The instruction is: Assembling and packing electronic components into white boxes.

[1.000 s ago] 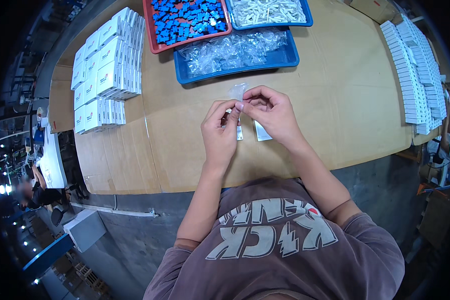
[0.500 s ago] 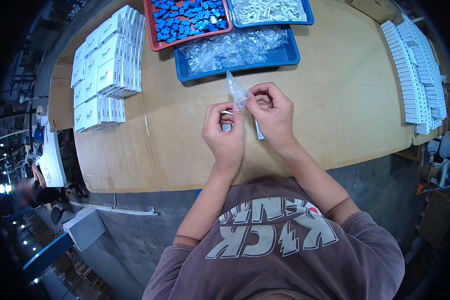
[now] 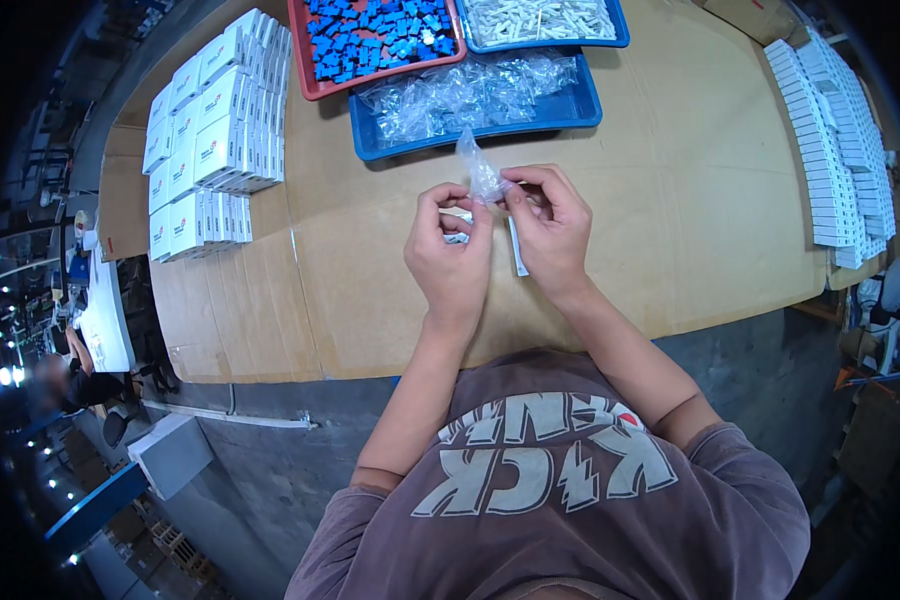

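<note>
Between my two hands I pinch a small clear plastic bag point(image 3: 481, 176), its crumpled end pointing away from me. My left hand point(image 3: 451, 245) grips the bag's near left side between thumb and forefinger, fingers curled. On the right side, my right hand point(image 3: 550, 225) pinches it the same way. Whether anything is inside the bag I cannot make out. Below them on the cardboard lies a white item point(image 3: 518, 250), a narrow strip of it showing beside my right hand. Part of something white also shows through the curl of my left fingers.
Ahead stand a blue tray of clear plastic bags point(image 3: 370, 148), a red tray of blue parts point(image 3: 315, 92) and a blue tray of white pieces point(image 3: 610, 40). White boxes are stacked at left point(image 3: 215, 150) and right point(image 3: 820, 150). A person point(image 3: 80, 380) is far left.
The bag has shifted slightly and its end now stands more upright and spread. My hands have moved a little, both still pinching it.
</note>
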Available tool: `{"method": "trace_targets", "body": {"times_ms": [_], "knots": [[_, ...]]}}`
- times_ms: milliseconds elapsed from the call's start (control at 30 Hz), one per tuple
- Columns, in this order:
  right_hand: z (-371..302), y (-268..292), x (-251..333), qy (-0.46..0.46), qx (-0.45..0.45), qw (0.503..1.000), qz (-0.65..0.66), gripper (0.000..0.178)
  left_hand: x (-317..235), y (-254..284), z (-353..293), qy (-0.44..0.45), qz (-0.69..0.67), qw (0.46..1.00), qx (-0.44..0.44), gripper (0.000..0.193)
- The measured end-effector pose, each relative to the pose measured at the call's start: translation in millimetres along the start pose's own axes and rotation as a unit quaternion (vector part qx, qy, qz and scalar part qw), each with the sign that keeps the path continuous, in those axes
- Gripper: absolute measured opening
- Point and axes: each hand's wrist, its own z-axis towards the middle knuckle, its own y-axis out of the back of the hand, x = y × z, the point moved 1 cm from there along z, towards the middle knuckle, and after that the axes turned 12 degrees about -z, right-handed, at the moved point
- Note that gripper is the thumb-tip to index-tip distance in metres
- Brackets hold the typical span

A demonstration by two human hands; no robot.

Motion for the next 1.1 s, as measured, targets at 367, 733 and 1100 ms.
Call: {"method": "trace_targets", "body": {"times_ms": [367,733,1100], "knots": [[-6,2,-6,-0.030,-0.002,0.998,-0.054,0.018,8,-7,-9,-0.063,-0.019,0.997,0.034,0.038],[-5,11,-12,-0.006,0.090,0.996,0.021,0.026,9,4,9,0.259,-0.382,0.887,0.032,0.037],[0,23,-27,-0.247,0.198,0.938,0.139,0.020,22,14,7,0.263,-0.390,0.882,-0.013,0.039]]}}
